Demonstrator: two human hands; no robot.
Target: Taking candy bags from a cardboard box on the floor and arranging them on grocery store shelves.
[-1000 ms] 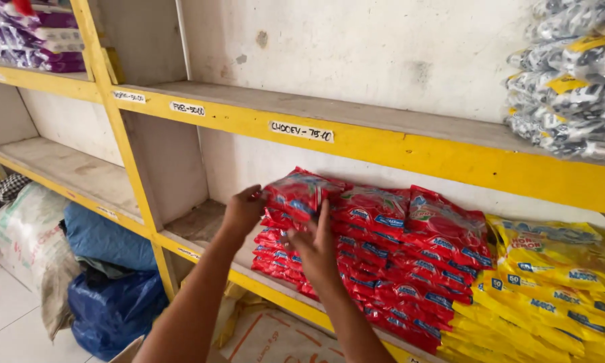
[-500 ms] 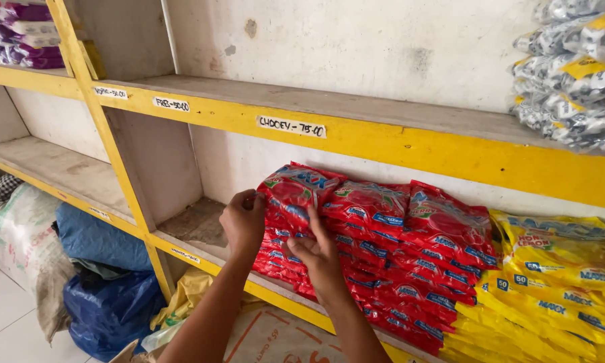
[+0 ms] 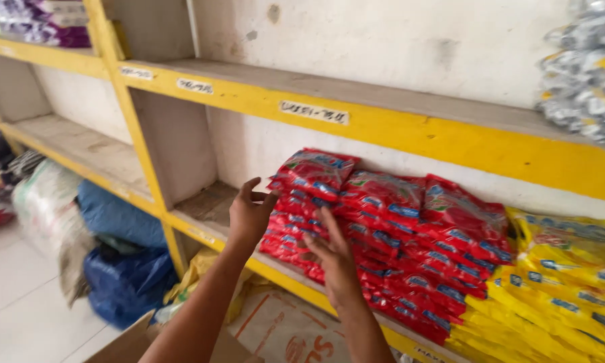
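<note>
Red packets lie stacked in overlapping rows at the shelf front edge beside yellow packets, left hand and right hand both released, fingers spread against the leftmost row, stack apparently placed, alignment possibly pending.

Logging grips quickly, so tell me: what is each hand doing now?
Left hand: open, holding nothing, fingertips at the red packets.
Right hand: open, flat against the red packets.
</note>
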